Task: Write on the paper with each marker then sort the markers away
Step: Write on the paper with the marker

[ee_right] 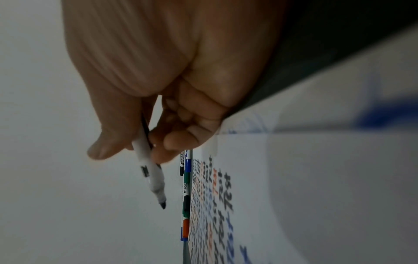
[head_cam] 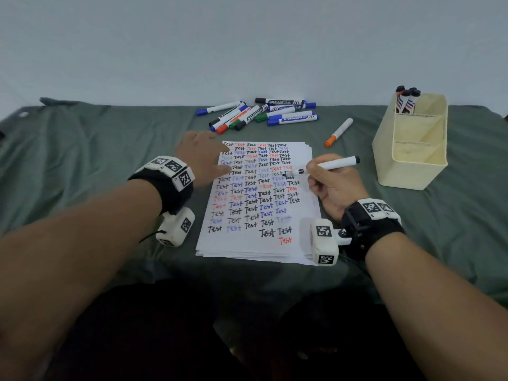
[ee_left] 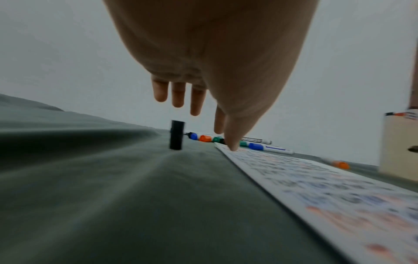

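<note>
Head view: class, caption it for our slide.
Right hand holds an uncapped black marker over the paper.

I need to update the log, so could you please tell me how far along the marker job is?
Done: a few black markers stand in the bin. In hand: the right hand holds an uncapped marker at the paper, which the left hand steadies; its cap stands nearby. Left: the pile and an orange marker.

Makeshift desk, probably a home room: wrinkled grey-green cloth (head_cam: 82, 160) over the surface (bedsheet-like), bare pale wall (head_cam: 247, 45) behind, cream plastic organizer (head_cam: 412, 166).
</note>
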A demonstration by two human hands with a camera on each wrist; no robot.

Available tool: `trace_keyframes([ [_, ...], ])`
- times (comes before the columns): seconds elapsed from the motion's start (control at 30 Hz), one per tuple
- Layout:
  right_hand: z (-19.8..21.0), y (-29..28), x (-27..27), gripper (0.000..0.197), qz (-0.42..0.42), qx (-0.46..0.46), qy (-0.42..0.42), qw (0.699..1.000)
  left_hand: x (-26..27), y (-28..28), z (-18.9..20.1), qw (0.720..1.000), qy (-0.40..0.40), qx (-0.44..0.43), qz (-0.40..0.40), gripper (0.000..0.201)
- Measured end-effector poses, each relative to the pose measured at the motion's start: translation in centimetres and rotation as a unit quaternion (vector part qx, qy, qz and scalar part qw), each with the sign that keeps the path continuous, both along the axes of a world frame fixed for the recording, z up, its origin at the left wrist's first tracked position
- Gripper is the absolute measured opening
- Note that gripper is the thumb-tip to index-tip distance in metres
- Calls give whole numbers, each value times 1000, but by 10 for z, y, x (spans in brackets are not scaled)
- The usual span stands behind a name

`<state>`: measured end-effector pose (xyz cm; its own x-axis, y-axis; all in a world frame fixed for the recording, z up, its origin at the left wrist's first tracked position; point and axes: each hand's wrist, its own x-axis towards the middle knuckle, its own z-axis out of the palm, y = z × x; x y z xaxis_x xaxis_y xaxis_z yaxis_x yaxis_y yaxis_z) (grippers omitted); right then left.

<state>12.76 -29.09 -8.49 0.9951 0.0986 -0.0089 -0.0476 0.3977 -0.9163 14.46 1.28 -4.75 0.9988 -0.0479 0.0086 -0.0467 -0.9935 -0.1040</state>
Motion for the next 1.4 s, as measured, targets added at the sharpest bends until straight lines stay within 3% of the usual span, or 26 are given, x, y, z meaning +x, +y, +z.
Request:
trace_keyframes([
  [0.1,1,0,0,1,14,9,19,1000,0,22,6,996,13,11,85,47],
  [0.13,1,0,1,7,18,17,27,999,0,28,7,995,18,4,102,44],
  [0.33,-1,-2,3,11,27,12,25,999,5,36,10,992,68,-33,99,36],
  [0.57,-3,-2,3,13,29,-5,17,999,1,-13,18,985,15,-171,7,20],
  [0.9,-1,-1,-1,11,45,-17,3,999,-9,-73,21,957,83,-267,-80,12],
  [1.07,-3,-1,0,12,40,-14,3,999,-10,-87,20,963,54,-251,-80,19],
  [1.4,-6,1,2,15,35,-31,3,999,-11,-91,23,972,73,-208,-85,17],
])
